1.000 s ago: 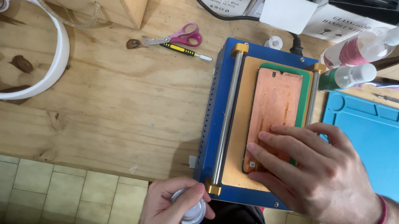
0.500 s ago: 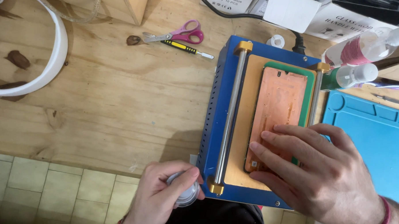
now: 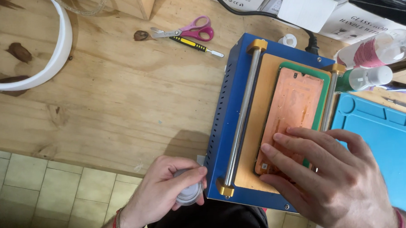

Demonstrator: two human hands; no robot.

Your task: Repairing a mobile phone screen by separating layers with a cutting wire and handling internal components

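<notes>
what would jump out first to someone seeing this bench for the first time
The blue metal box-shaped machine right of centre draws the eye, with a copper-coloured flat panel on its tan plate and the right hand pressed flat on the panel's near end. At the bench's near edge the left hand grips a small round silvery knob at the machine's front corner. Farther back, pink-handled scissors lie on the pale wooden bench.

Beneath the right hand lies a copper-orange phone panel on a green mat atop a blue machine; pink-handled scissors lie beyond.
</notes>
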